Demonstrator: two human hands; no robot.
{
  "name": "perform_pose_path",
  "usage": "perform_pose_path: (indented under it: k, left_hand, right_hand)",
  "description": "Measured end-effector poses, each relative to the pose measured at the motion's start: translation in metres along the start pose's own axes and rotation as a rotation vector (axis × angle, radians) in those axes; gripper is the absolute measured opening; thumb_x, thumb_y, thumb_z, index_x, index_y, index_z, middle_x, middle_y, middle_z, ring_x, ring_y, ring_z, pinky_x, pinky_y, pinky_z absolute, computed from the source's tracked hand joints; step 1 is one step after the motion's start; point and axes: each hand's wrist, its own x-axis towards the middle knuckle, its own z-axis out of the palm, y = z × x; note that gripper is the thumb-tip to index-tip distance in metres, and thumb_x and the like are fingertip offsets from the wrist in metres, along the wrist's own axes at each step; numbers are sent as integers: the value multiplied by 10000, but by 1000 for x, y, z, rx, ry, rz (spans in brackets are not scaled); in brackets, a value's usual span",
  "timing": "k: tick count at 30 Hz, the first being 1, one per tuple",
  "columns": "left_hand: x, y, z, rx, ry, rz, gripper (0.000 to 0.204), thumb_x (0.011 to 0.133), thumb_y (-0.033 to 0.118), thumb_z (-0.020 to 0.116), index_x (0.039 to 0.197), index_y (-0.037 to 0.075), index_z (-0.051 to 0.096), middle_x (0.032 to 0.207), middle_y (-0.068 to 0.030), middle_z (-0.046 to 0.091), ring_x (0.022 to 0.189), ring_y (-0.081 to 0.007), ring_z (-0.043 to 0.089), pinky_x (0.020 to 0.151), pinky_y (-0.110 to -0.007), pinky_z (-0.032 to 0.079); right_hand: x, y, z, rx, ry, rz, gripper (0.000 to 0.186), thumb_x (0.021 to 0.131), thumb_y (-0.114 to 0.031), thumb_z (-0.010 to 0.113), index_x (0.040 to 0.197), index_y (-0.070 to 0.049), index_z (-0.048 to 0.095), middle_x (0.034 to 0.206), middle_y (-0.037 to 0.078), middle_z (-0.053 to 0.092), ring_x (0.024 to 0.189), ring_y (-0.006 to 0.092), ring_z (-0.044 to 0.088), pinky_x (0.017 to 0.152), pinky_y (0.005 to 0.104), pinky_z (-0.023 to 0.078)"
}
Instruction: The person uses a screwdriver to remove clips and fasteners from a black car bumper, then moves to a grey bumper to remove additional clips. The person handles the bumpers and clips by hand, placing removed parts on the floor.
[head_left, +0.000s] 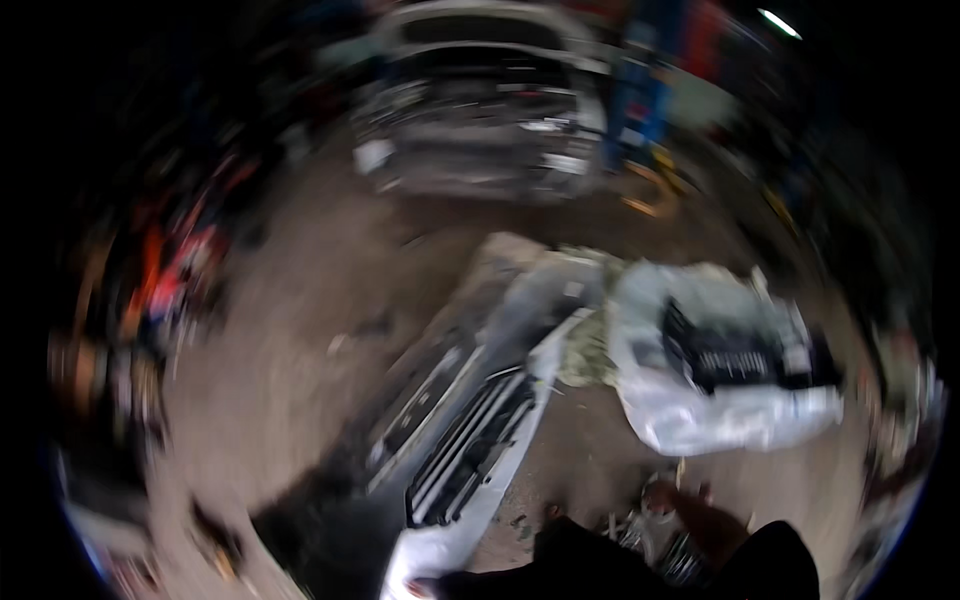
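Note:
The whole head view is smeared by motion. My right hand (664, 497) is low on the right, its forearm coming up between two dark shapes that look like my knees. It is just over a pile of small shiny parts (665, 548), perhaps in clear plastic; its fingers are too blurred to read. At the lower edge, a small bit of what seems my left hand (421, 588) is by the near end of a long white-and-black car bumper (515, 445). Dark slatted grille pieces (470, 440) show in the bumper. Most of that hand is hidden.
On a white plastic sheet (690, 430) at the right lies a black panel (735, 358). A car with its front stripped (480, 150) stands ahead, beside a blue post (640, 105). Reddish clutter (185, 265) lines the left. Brown floor (290, 330) lies between.

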Motion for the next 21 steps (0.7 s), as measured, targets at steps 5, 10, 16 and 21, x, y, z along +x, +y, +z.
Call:
perform_pose_path:
  k: [5,10,16,21]
  left_hand:
    - [-23,196,109,85,-173,57,236,898,237,590,1053,61,569,859,-118,639,772,-275,616,640,-408,491]
    - [-68,337,163,-213,-101,121,163,930,243,553,974,86,549,785,-70,613,669,-216,595,544,-368,470]
    - [-57,427,308,23,-160,414,155,966,253,518,997,120,593,765,-53,604,630,-142,587,533,-350,482]
    - [72,396,402,-59,-591,335,173,928,236,531,1018,109,608,791,-65,609,562,-200,571,430,-303,437]
  right_hand:
    - [-174,-21,141,420,521,883,212,669,-196,751,880,-193,747,776,56,702,757,256,686,634,414,535]
    - [-214,-137,99,730,-243,699,169,733,-209,722,894,-181,764,806,15,734,744,229,710,609,394,547]
    - [-148,-237,121,1577,-254,869,194,817,-301,684,868,-125,746,826,55,736,725,247,694,593,413,526]
    - [-124,-156,82,1865,109,1204,264,859,-331,616,811,-98,731,815,98,728,748,268,694,630,429,516]
